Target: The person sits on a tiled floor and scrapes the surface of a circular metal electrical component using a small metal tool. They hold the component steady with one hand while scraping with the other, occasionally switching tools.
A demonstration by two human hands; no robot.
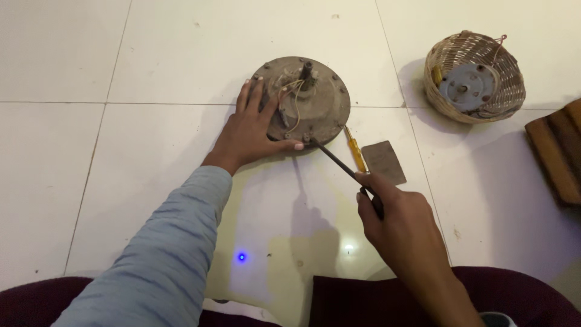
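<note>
1. Both hands are busy: my right hand [396, 212], lower centre-right of the frame, is clenched around the handle of a dark screwdriver [339, 163], whose shaft runs up-left so that its tip meets a bolt on the near rim of the motor housing [315, 103].
2. My left hand [254, 130] lies flat and spread on the housing's left side, fingers over the top face and thumb along the near edge, pressing rather than gripping.
3. That housing sits on the white tiled floor [121, 151] at upper centre, a round, dusty grey metal disc with a short shaft and loose yellowish wires at its middle. I judge it heavy and rigid, grimy but not slick; the rim is the place to hold it, well clear of the wires, which look fragile.
4. Just right of it lie a yellow-handled screwdriver [356, 148] and a small grey flat plate [384, 160], close together.
5. Farther off, upper right, a woven basket [505, 91] holds a smaller round metal part [467, 86]; a brown wooden piece [560, 151] touches the right edge.
</note>
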